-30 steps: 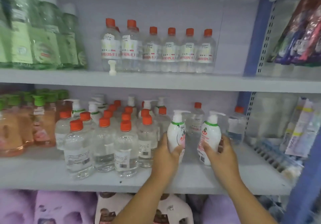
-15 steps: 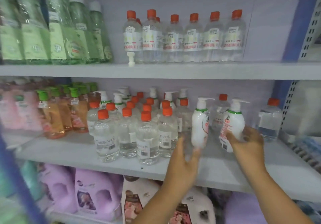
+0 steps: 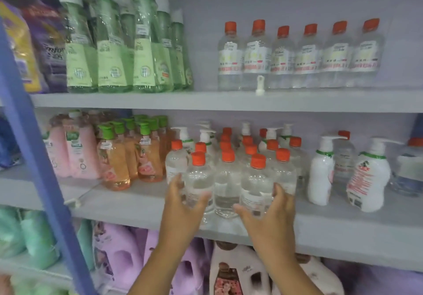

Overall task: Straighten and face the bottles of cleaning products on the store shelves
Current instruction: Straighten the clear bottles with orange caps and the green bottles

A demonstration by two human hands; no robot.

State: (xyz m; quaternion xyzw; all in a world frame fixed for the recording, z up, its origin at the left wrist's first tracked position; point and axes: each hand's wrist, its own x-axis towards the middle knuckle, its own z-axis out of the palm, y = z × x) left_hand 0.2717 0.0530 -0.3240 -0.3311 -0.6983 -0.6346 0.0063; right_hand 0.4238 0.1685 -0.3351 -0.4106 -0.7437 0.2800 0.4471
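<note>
A cluster of clear bottles with orange caps stands on the middle shelf [image 3: 137,205]. My left hand [image 3: 183,203] cups the front left clear bottle [image 3: 200,175], fingers on its left side and thumb across its front. My right hand [image 3: 272,212] wraps the front right clear bottle [image 3: 256,180], thumb in front and fingers on its right side. A third front clear bottle [image 3: 226,180] stands between them. Two white pump bottles [image 3: 320,175] [image 3: 368,180] stand apart to the right, untouched.
The upper shelf carries a row of clear orange-capped bottles [image 3: 283,59], tall green bottles [image 3: 114,54] and a loose white pump piece [image 3: 259,86]. Orange bottles [image 3: 116,162] and pink bottles [image 3: 75,157] stand to the left. A blue upright post [image 3: 34,146] is close at left. Purple jugs [image 3: 119,255] sit below.
Both hands let go of the two white pump bottles and moved left onto the front clear orange-capped bottles. The view swung left as well.
</note>
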